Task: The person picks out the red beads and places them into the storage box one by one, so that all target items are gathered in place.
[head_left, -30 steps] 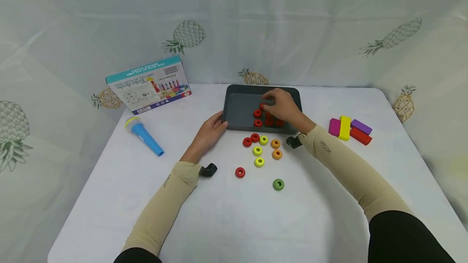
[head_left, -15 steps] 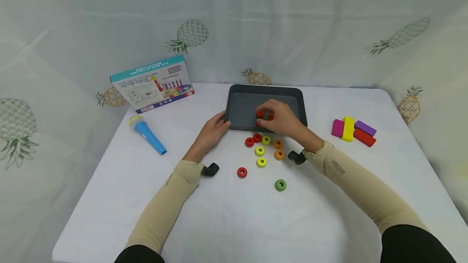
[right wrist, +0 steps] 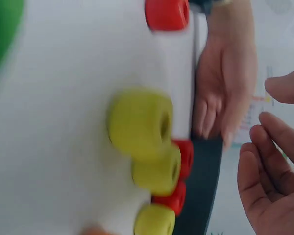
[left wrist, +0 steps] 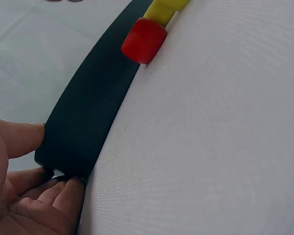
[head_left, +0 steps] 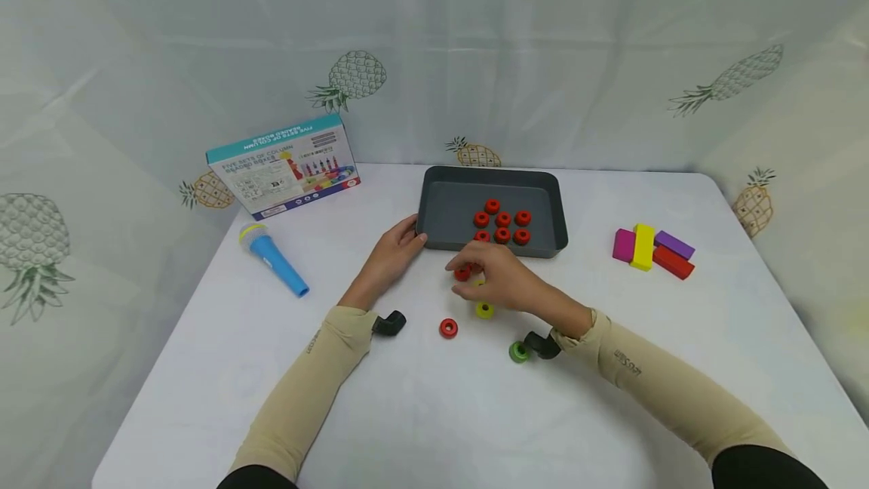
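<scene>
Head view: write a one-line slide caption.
Left hand grips a tray holding red beads; right hand, holding nothing, hovers over loose beads on the table.

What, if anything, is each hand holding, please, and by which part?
The left hand holds the gray tray by its near left corner, between thumb and fingers. The right hand, thumb and fingers apart, holds nothing.

I see soft, even brightness from my head view, faint shadow on the white table [head_left: 380, 413] beside the right sleeve [head_left: 668, 383]; left wrist view dimmer; right wrist view blurred, nearest yellow bead [right wrist: 134, 122] smeared
</scene>
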`<act>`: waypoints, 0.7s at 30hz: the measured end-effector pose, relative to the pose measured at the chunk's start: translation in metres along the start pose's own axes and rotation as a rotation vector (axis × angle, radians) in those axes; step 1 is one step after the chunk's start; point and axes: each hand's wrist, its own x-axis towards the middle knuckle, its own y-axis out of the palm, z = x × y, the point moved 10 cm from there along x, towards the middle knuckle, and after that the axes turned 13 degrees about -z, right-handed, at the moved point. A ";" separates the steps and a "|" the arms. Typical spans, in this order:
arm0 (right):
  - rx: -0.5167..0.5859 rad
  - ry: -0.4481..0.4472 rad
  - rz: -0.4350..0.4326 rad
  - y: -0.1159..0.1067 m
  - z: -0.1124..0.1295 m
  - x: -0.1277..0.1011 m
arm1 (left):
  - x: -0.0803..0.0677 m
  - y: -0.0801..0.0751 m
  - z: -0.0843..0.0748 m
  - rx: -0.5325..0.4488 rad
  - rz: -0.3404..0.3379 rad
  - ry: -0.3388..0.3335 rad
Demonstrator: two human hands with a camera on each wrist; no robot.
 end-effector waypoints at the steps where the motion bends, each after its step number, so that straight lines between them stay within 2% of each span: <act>1: 0.005 -0.011 0.016 0.005 0.003 -0.002 | 0.000 0.000 0.000 -0.001 -0.002 0.002; 4: 0.009 -0.015 0.069 0.019 0.008 -0.010 | 0.000 0.000 -0.001 -0.007 -0.002 0.013; 11: -0.038 0.061 0.224 0.047 0.005 -0.023 | 0.000 0.000 -0.003 -0.015 0.000 0.026; 21: -0.035 0.079 0.294 0.060 0.005 -0.032 | 0.002 0.001 -0.004 0.007 0.008 0.030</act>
